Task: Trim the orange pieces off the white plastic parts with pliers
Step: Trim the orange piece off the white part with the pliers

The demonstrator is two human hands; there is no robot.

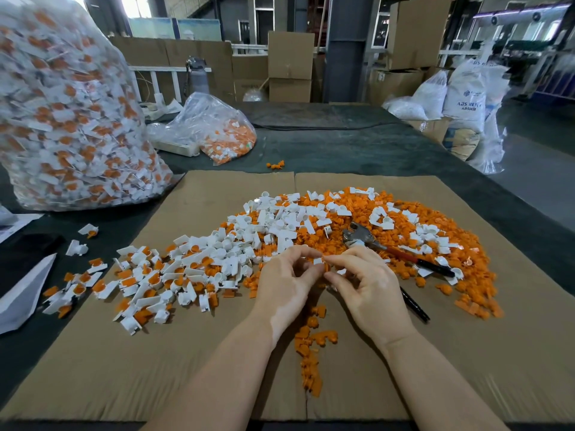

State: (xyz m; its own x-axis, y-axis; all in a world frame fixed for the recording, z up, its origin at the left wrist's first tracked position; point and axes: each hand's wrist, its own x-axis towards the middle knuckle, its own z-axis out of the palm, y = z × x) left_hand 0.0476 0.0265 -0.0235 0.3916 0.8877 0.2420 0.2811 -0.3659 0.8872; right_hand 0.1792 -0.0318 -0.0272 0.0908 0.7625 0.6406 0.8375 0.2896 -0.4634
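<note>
My left hand [284, 283] and my right hand [365, 283] meet over the cardboard sheet [513, 353], both pinching one small white plastic part [318, 261] with orange on it. The pliers [367, 239] lie untouched on the pile just beyond my right hand, red and black handles pointing right. White parts with orange inserts [149, 281] spread to the left. Trimmed white parts [280, 219] heap in the middle. Loose orange pieces [435, 244] cover the right side and trail toward me [311, 353].
A big clear bag [68, 119] full of untrimmed parts stands at the left. A smaller bag [224, 135] lies behind the cardboard. A few parts [77, 247] sit off the sheet on the dark table. Boxes and white sacks [463, 98] stand beyond.
</note>
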